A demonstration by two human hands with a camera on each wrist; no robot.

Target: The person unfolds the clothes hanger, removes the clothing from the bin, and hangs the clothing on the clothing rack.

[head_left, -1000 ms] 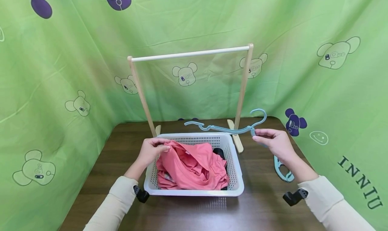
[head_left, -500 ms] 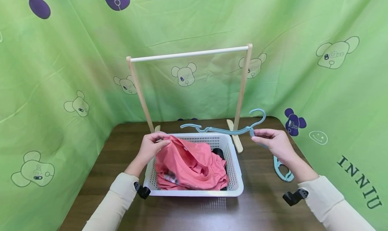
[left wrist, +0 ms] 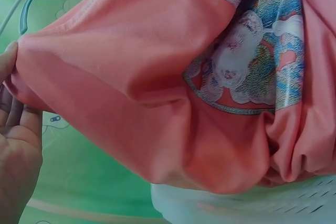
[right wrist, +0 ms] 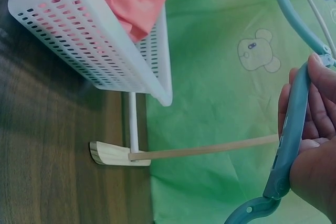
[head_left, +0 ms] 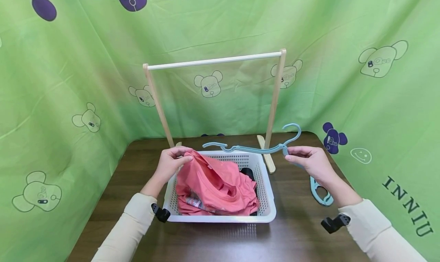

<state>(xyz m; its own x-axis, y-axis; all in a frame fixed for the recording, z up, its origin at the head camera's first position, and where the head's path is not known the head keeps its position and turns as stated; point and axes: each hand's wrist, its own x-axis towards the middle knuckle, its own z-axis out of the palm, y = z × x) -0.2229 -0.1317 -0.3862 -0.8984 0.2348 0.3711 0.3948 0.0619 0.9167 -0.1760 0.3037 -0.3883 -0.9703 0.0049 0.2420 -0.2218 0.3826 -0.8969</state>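
Note:
A pink shirt (head_left: 237, 174) with a colourful print lies bunched in a white perforated basket (head_left: 220, 219). My left hand (head_left: 168, 164) pinches its edge near the neckline and holds that corner up, so the neck opening gapes. In the left wrist view the cloth (left wrist: 115, 72) stretches from my thumb and fingers towards the basket. Right of the basket, my right hand (head_left: 314, 162) grips one arm of a light blue folding hanger (head_left: 256, 150). Its hook points up, and its other arm reaches left above the basket's back rim, apart from the shirt.
Behind the basket stands a wooden rack with a white rod (head_left: 213, 61); its right foot (head_left: 269, 162) is beside the basket. A second blue hanger (head_left: 321, 197), folded, lies on the dark table (head_left: 295, 223) below my right forearm. Something black (head_left: 247, 172) sits in the basket.
My left hand has raised the shirt's corner a little up and to the left, showing more of the print. The hanger's free arm has shifted slightly left; my right hand stays almost in place.

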